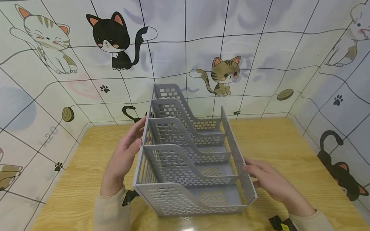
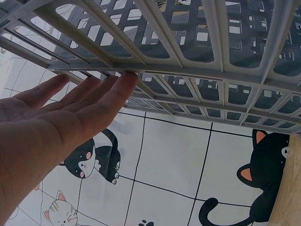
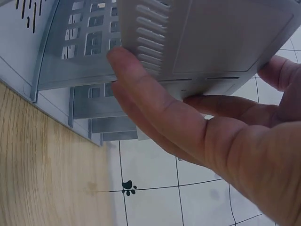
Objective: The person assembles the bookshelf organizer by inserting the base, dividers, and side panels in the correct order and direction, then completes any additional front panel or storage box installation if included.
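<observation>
A grey plastic file rack [image 1: 163, 197] with perforated dividers and several slots stands at the middle of the table. Against its slatted left side, my left hand [image 1: 122, 158] rests with extended fingers. The left wrist view shows those fingertips [image 2: 126, 81] touching a rib of the slats [image 2: 176, 70]. On the right, a flat grey panel [image 1: 236, 154] runs along the rack's low ends. My right hand [image 1: 271, 178] holds this panel by its edges; in the right wrist view, fingers and thumb lie around the panel [image 3: 225, 37]. Whether the panel is fully joined to the rack, I cannot tell.
The wood-grain table [image 1: 80, 173] extends on both sides of the rack. Close behind and at both sides rises a white gridded covering with cartoon cats [image 1: 112, 40]. A dark wrist strap [image 1: 280, 224] sits at my right sleeve.
</observation>
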A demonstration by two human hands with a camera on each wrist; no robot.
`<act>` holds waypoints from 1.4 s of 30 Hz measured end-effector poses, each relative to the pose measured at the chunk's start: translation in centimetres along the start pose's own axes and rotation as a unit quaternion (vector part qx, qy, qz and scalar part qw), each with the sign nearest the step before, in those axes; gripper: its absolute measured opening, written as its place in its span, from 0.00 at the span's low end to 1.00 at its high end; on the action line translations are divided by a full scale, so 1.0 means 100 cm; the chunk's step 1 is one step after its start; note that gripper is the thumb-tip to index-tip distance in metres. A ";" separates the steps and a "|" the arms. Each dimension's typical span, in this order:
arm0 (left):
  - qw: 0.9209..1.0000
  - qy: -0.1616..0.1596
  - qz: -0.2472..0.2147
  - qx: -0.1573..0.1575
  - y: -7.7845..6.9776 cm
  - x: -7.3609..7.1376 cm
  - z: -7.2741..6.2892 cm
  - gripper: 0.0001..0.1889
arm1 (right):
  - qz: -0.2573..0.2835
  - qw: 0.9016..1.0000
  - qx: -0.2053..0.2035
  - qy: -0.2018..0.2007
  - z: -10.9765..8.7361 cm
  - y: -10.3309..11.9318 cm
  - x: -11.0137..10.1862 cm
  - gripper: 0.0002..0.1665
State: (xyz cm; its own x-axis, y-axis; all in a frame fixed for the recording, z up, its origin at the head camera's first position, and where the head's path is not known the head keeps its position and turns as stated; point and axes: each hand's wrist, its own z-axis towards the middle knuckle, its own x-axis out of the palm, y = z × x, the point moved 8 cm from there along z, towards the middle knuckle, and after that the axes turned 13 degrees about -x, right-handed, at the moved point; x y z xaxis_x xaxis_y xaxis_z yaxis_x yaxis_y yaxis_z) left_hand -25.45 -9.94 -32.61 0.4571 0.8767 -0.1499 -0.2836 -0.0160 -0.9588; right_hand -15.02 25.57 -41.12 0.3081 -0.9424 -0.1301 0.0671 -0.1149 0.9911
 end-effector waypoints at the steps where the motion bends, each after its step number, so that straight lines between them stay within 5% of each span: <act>1: 1.000 0.000 0.000 0.000 0.000 0.000 0.000 0.35 | -0.001 1.000 0.003 -0.002 -0.001 -0.001 0.000 0.38; 11: 1.000 0.008 -0.011 -0.002 0.000 0.001 0.001 0.35 | -0.056 0.998 0.031 -0.022 -0.007 -0.005 0.001 0.40; 30: 1.000 0.013 -0.012 0.013 -0.001 0.000 0.001 0.35 | -0.118 0.991 0.063 0.010 -0.009 -0.014 -0.003 0.42; 36: 1.000 0.014 -0.009 0.013 -0.002 -0.001 0.002 0.36 | -0.169 0.985 0.023 -0.015 0.020 -0.010 -0.015 0.42; 42: 0.999 0.020 -0.021 0.023 -0.002 0.001 0.000 0.35 | -0.125 0.990 -0.030 -0.064 0.057 -0.017 -0.027 0.42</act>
State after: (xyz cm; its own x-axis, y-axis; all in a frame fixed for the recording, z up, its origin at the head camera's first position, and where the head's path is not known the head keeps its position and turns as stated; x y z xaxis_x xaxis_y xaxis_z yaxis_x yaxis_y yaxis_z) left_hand -25.36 -9.88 -32.39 0.5021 0.8563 -0.1208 -0.3025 0.0430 -0.9522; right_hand -21.35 26.53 -42.25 0.1516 -0.9198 -0.3620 0.1823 -0.3340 0.9248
